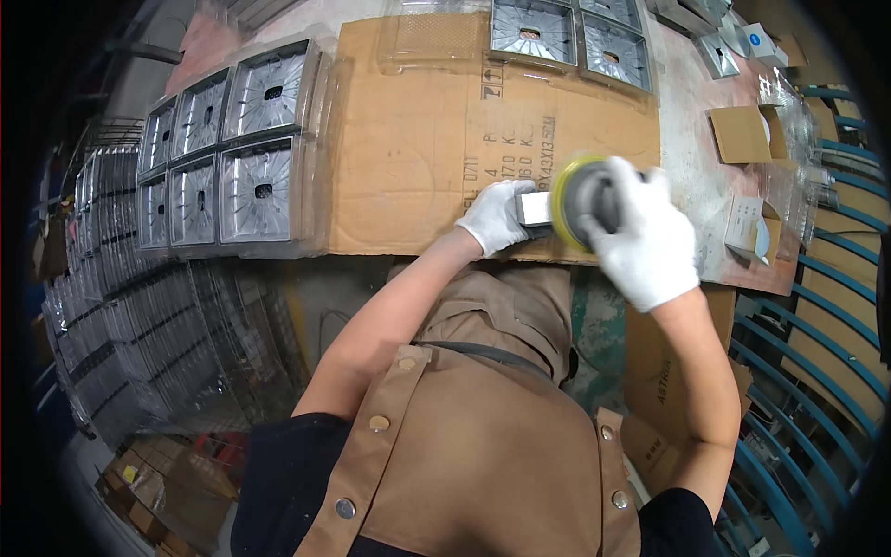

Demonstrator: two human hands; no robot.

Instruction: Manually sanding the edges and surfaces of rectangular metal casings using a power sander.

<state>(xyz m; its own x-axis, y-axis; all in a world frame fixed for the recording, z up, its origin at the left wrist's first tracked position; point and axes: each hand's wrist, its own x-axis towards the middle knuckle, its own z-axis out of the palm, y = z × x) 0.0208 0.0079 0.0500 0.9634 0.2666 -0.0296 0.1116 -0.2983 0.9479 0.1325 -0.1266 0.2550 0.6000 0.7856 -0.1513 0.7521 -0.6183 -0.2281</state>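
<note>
My left hand (495,220), in a white glove, grips a small square metal housing (535,210) at the near edge of the cardboard sheet (399,158). One bright, flat side of the housing faces up. In my gloved right hand (650,239) is a round sanding pad (583,202) with a yellow-green rim and a dark back, slightly blurred. The pad stands tilted on edge against the right end of the housing. From this view I cannot tell how much of its face touches the metal.
At the left, a clear plastic tray (311,200) holds several square metal housings. Another tray (647,79) of housings lies at the far side beside an empty clear tray (432,39). Small open cartons (740,136) stand at the right, near blue curved bars (817,311). Stacked trays (139,334) fill the lower left.
</note>
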